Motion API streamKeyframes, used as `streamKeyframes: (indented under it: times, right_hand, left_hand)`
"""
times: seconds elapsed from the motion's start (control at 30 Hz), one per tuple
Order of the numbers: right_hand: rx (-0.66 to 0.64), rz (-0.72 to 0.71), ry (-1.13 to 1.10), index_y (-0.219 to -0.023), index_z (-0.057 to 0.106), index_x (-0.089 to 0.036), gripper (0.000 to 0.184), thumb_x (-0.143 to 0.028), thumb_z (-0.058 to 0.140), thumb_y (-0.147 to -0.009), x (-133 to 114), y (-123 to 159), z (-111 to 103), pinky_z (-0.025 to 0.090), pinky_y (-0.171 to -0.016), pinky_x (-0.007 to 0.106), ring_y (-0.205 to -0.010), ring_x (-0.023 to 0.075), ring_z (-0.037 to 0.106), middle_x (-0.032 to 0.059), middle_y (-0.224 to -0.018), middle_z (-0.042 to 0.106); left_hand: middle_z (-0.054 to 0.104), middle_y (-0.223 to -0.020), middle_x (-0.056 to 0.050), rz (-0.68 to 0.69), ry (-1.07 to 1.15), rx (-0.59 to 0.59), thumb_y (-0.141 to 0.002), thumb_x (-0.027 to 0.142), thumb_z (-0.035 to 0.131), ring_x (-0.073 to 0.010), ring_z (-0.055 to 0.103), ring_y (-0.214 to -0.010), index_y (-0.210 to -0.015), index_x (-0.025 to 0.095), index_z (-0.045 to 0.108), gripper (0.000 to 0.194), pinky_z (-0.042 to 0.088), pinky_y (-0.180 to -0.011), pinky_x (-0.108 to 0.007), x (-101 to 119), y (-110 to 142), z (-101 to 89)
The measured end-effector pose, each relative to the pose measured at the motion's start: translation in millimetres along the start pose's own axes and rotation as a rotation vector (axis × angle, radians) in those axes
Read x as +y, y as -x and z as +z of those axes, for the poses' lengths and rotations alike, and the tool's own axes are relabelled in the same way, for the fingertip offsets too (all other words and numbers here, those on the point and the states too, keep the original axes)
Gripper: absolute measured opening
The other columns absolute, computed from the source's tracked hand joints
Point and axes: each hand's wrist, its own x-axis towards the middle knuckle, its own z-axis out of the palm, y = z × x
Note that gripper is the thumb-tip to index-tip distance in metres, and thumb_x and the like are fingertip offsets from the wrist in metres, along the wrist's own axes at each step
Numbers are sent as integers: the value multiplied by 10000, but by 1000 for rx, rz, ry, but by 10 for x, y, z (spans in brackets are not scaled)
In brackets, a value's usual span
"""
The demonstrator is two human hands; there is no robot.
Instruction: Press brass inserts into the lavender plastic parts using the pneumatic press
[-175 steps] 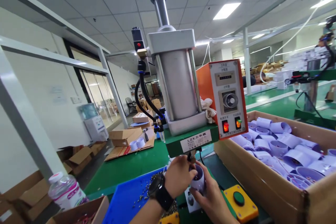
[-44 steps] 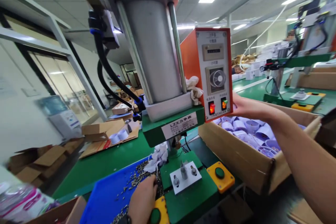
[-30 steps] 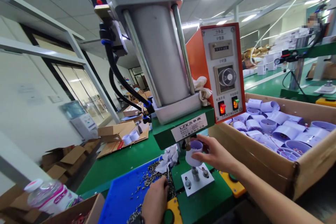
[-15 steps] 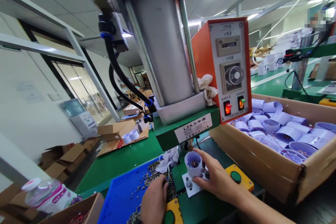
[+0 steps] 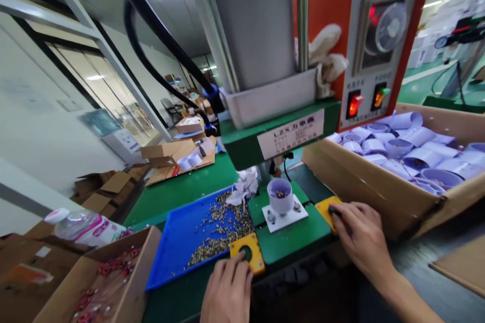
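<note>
A white cup-shaped plastic part [image 5: 280, 195] stands upright on the white fixture plate [image 5: 287, 217] under the press head [image 5: 261, 35]. My left hand [image 5: 227, 290] rests on the left yellow button box [image 5: 248, 252], its fingertips at the green button. My right hand [image 5: 359, 234] lies flat over the right yellow button box [image 5: 325, 208], covering its button. Neither hand holds anything.
A blue tray [image 5: 178, 242] of several small metal pieces lies left of the fixture. A cardboard box [image 5: 379, 192] of white cup parts sits to the right. Another cardboard box [image 5: 102, 282] with red pieces and a plastic bottle [image 5: 87, 227] are at the lower left. An orange control panel [image 5: 375, 35] hangs above.
My right hand let go of the white cup on the fixture and moved right onto the yellow button box. My left hand left the blue tray for the left button box. The view dropped closer.
</note>
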Motion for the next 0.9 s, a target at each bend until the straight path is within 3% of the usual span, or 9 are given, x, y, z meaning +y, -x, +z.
streamKeyframes:
  times: [0.17,0.3,0.37,0.43,0.5,0.57,0.63,0.73,0.9]
  right_hand:
    - [-12,33,-2,-977,627,-214,164,-230,474,-921,-53,-75,-44,393,-855,414,-916,235,530,48,-933,695]
    - [-51,134,-80,-983,640,-214,183,-242,477,-905,-95,-113,-149,391,-875,442,-927,245,537,64,-941,687]
    - [-101,228,-236,-1054,621,-222,211,-273,500,-890,-191,-231,-184,412,-887,436,-937,238,564,66,-958,676]
    - [-177,269,-481,-1230,524,-236,381,-308,557,-857,-352,-415,-167,434,-930,410,-999,219,586,68,-1077,648]
    - [-259,232,-711,-1388,347,-247,659,-327,632,-800,-556,-615,-88,434,-983,381,-1106,205,569,82,-1276,562]
    - [-324,183,-855,-1440,244,-241,818,-320,680,-752,-760,-777,32,425,-1006,365,-1172,207,542,94,-1366,500]
    - [-349,175,-938,-1410,297,-215,774,-297,680,-743,-920,-871,152,453,-960,340,-1116,205,579,88,-1280,574]
    - [-310,199,-942,-1254,459,-193,564,-264,671,-736,-1038,-896,265,487,-844,299,-935,192,632,44,-1036,673]
    - [-268,197,-903,-1209,485,-204,531,-231,670,-711,-1045,-865,274,479,-830,288,-910,183,626,36,-1042,662]
  left_hand:
    - [672,-981,-57,-54,28,-29,-931,304,361,-242,586,-927,-916,253,649,293,463,-896,-432,218,-161,-167]
    - [671,-943,-58,-98,145,11,-923,337,375,-228,594,-906,-912,237,637,281,462,-857,-384,184,-179,-196]
    - [688,-957,-45,-131,211,51,-909,375,407,-213,611,-915,-925,244,644,271,468,-845,-341,144,-249,-250]
    - [709,-953,-20,-173,259,75,-881,403,456,-196,633,-889,-936,253,659,258,475,-823,-311,126,-399,-338]
    - [726,-940,0,-200,304,86,-850,399,496,-185,650,-864,-935,253,671,244,482,-807,-298,139,-612,-442]
    - [734,-938,-1,-188,364,108,-828,375,513,-183,658,-872,-927,238,680,238,488,-813,-298,175,-843,-544]
    - [735,-935,-9,-141,417,120,-818,359,517,-181,659,-883,-912,226,686,235,490,-820,-298,222,-1045,-634]
    - [723,-840,-5,-81,411,119,-809,375,533,-154,637,-757,-862,221,695,230,482,-720,-273,309,-1256,-752]
    - [701,-778,-9,24,370,72,-779,347,573,-137,608,-690,-835,198,720,217,446,-639,-252,563,-1477,-907]
